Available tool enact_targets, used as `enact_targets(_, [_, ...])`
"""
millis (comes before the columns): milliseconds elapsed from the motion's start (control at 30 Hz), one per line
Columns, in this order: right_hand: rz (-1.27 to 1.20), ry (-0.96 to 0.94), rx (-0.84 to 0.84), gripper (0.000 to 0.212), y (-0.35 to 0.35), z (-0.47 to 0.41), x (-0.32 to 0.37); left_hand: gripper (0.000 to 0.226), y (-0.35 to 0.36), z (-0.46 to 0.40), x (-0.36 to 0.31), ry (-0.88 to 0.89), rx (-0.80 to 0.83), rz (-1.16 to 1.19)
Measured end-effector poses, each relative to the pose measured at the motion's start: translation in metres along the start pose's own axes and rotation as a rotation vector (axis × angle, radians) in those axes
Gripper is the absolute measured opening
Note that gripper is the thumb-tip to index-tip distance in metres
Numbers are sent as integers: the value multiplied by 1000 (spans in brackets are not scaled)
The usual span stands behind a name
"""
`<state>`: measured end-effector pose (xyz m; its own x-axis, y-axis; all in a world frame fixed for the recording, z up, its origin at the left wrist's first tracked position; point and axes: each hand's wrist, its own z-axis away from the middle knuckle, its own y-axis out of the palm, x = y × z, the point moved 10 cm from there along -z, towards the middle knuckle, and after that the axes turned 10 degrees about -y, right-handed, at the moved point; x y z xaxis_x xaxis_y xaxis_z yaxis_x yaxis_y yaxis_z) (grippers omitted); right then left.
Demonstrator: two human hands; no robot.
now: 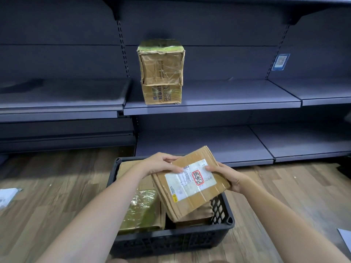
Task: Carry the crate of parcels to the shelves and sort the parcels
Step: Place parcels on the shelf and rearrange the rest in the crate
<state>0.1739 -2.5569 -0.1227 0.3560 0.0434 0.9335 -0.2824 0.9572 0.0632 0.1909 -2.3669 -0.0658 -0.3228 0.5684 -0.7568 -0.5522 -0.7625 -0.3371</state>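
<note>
The shelves (212,95) fill the upper half of the view, dark and tiered. On the middle tier, at about 12 o'clock, two taped boxes (161,73) stand stacked, the upper one crumpled and sitting slightly off the lower.

On the wooden floor (57,186) at 6 o'clock sits the black crate (171,242), just in front of the bottom shelf. It holds more parcels, among them a green-wrapped parcel (141,211) at its 9 o'clock side.

Above the crate, both hands hold a flat cardboard parcel (190,183), label up and tilted. The left hand (159,164) pinches its far-left corner, thumb on top. The right hand (226,177) clasps the right edge, thumb on the label.

Risks, as I judge them: each grip takes only an edge, so the glossy tape could let the parcel slip back into the crate. Adding it to the leaning stack could topple the upper box. Reading the label at this tilt could send it to the wrong shelf.
</note>
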Motion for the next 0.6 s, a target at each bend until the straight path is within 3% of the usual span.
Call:
enact_targets(67, [-56,-1,-113,55,-8,0,-10,61,-27,-4,-2,50,-299,-42])
enact_targets(133, [-138,-2,-238,76,-17,1,-22,87,-42,0,8,29,-513,95])
enact_targets(200, [-295,-12,-333,99,-19,4,-36,102,-24,-2,30,-116,-459,307])
enact_targets(267, [-390,-39,-351,109,-8,6,-43,98,10,-7,43,-197,-327,474])
enact_targets(400, [-348,-66,-334,81,17,13,-38,57,49,-14,38,-127,-236,705])
enact_targets(500, [-55,-49,-374,71,0,19,-33,37,37,-20,46,-85,-318,687])
enact_targets(600, [335,-57,-334,59,-13,21,-21,45,27,-29,51,-72,-340,500])
